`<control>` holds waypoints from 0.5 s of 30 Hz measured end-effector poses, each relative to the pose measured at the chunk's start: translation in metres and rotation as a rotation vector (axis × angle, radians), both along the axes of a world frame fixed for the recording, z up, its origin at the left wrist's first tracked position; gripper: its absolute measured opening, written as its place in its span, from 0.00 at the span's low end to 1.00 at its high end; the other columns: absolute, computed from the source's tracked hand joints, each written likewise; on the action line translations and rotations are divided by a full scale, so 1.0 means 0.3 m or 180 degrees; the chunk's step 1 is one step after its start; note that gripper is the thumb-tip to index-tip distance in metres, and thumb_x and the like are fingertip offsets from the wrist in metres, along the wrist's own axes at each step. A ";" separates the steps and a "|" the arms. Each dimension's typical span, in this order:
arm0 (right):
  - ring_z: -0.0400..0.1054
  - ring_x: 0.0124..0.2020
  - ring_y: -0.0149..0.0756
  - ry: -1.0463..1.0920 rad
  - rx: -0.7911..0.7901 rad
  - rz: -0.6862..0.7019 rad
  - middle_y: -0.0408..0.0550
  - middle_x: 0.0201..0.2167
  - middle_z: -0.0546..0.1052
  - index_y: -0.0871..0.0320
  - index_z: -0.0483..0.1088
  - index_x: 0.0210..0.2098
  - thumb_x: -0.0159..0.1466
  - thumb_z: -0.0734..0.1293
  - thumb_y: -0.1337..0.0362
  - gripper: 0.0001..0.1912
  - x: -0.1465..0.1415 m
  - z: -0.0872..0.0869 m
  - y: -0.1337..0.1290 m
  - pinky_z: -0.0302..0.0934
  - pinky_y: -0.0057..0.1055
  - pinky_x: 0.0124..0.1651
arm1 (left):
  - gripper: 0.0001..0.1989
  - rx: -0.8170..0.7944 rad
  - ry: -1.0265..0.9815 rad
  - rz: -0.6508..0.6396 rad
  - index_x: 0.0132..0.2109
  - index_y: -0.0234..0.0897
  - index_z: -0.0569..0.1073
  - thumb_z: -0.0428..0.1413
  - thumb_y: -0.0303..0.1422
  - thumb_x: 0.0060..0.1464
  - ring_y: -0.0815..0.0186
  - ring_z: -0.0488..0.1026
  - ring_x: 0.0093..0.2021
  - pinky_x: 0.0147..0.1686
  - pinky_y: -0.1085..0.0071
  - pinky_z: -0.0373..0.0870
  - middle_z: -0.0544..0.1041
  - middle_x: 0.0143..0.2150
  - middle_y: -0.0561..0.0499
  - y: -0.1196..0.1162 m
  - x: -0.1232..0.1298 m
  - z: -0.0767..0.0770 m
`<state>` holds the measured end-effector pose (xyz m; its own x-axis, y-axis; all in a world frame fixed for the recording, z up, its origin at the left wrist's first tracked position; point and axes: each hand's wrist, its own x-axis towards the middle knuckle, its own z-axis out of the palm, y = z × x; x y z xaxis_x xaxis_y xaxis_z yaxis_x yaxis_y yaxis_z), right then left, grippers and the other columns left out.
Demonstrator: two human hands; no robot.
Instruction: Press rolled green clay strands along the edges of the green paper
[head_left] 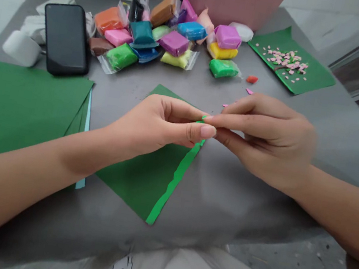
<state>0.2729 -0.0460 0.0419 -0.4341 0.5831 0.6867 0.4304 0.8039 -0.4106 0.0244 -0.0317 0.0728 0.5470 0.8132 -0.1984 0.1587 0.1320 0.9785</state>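
Above a dark green sheet of paper (141, 176), my left hand (163, 125) pinches a small bit of bright green clay (204, 118) between thumb and fingers. The fingertips of my right hand (264, 139) meet it from the right and are closed on the same bit, most of which they hide. Along the right edge of the sheet runs a flat strip of bright green clay (177, 175). My left hand and wrist cover part of the sheet.
Packets of coloured clay (174, 43) lie in a pile at the back, before a pink box (234, 3). A phone (66, 40) leans on white chargers at left. Green paper (14, 111) lies at far left, a card with clay blossoms (291, 63) at back right.
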 end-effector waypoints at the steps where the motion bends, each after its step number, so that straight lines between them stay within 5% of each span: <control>1: 0.85 0.40 0.35 -0.0007 0.0065 -0.0001 0.41 0.42 0.88 0.37 0.90 0.50 0.76 0.80 0.64 0.10 0.000 -0.003 -0.001 0.83 0.34 0.46 | 0.26 -0.0052 -0.0023 0.0008 0.42 0.42 0.91 0.80 0.58 0.51 0.58 0.89 0.46 0.49 0.63 0.90 0.89 0.40 0.51 -0.003 0.002 0.001; 7: 0.85 0.40 0.36 0.0039 0.0350 -0.0020 0.42 0.44 0.88 0.37 0.89 0.56 0.74 0.81 0.67 0.16 0.005 -0.005 -0.006 0.83 0.32 0.43 | 0.26 -0.0157 -0.0019 -0.0054 0.43 0.41 0.91 0.79 0.59 0.53 0.57 0.90 0.49 0.51 0.64 0.90 0.90 0.42 0.51 -0.010 0.005 0.002; 15: 0.80 0.33 0.39 0.0137 -0.0111 -0.0048 0.40 0.38 0.88 0.38 0.88 0.41 0.70 0.85 0.54 0.05 0.005 0.014 -0.004 0.83 0.41 0.40 | 0.32 0.0110 -0.0004 -0.0309 0.35 0.40 0.86 0.70 0.66 0.62 0.58 0.88 0.45 0.48 0.63 0.91 0.87 0.37 0.50 -0.010 0.010 -0.011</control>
<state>0.2744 -0.0473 0.0461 -0.3956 0.6132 0.6837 0.4237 0.7823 -0.4565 0.0274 -0.0347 0.0696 0.6238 0.7627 -0.1705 0.1680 0.0821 0.9824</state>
